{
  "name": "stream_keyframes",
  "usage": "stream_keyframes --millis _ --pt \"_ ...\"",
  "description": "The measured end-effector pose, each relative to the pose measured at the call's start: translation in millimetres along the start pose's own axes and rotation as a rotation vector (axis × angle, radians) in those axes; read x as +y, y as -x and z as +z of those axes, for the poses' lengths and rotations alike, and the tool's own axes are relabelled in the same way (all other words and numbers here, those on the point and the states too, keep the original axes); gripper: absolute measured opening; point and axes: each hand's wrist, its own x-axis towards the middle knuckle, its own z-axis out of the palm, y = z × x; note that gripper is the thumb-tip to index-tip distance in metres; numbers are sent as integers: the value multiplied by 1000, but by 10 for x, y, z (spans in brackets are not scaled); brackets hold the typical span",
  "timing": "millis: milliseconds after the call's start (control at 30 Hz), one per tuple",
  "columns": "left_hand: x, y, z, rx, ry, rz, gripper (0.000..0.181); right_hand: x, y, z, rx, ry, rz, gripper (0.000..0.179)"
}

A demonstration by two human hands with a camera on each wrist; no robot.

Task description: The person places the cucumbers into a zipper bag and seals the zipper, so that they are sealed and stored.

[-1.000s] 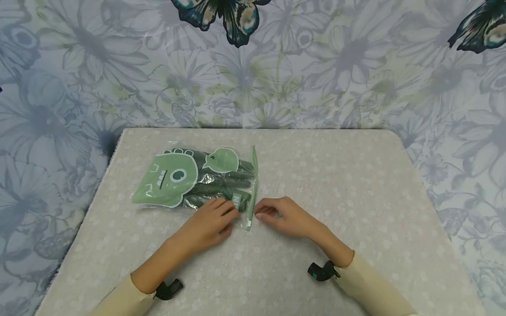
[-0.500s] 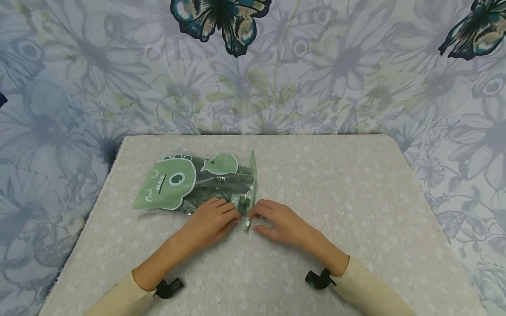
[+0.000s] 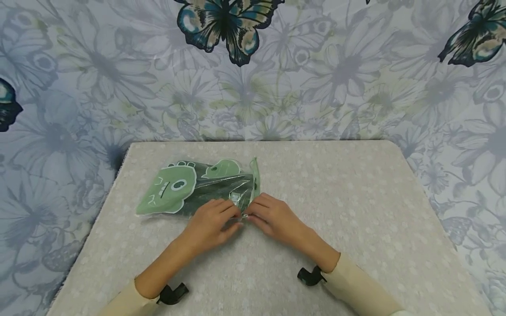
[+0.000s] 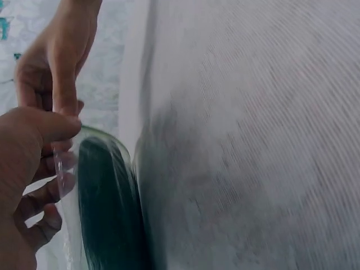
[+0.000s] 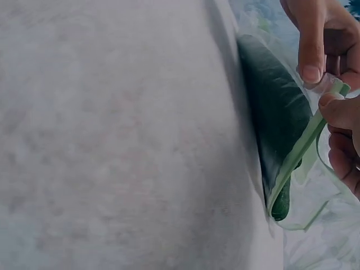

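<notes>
A clear plastic zip bag (image 3: 170, 193) printed with a green cartoon monster lies on its side. Dark green cucumbers (image 5: 273, 95) show through the film. My left hand (image 3: 211, 224) pinches the film at the bag's near corner between thumb and fingers. Right beside it, my right hand (image 3: 276, 217) pinches the end of the green zip strip (image 5: 301, 143), their fingertips almost meeting. In the right wrist view the mouth gapes below the fingers, and one cucumber end shows there. A small pale zip slider (image 3: 244, 216) sits between the fingertips, partly hidden.
The table (image 3: 348, 193) wears a beige patterned cloth. Behind it hangs a floral backdrop (image 3: 344, 87) with dark butterflies, close along the far edge. Black wrist cameras (image 3: 310, 276) sit at both cuffs.
My right hand has moved left from beside the strip and now pinches its near end. The bag's near corner has lifted and bunched between the hands. The head view has tilted up slightly.
</notes>
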Motion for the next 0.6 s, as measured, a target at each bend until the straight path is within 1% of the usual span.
stream_keyframes --millis 133,267,433,600 --pt "40 -35 -12 45 -80 40 18 32 -30 -9 31 -51 7 9" --pt "73 -65 -13 72 -103 71 10 70 -45 -29 59 -64 -42 9" --pt "109 -72 -16 57 -91 71 9 132 -59 -29 47 -7 -104 11" --pt "148 -51 -5 52 -95 57 7 236 -41 -1 -8 81 -86 8"
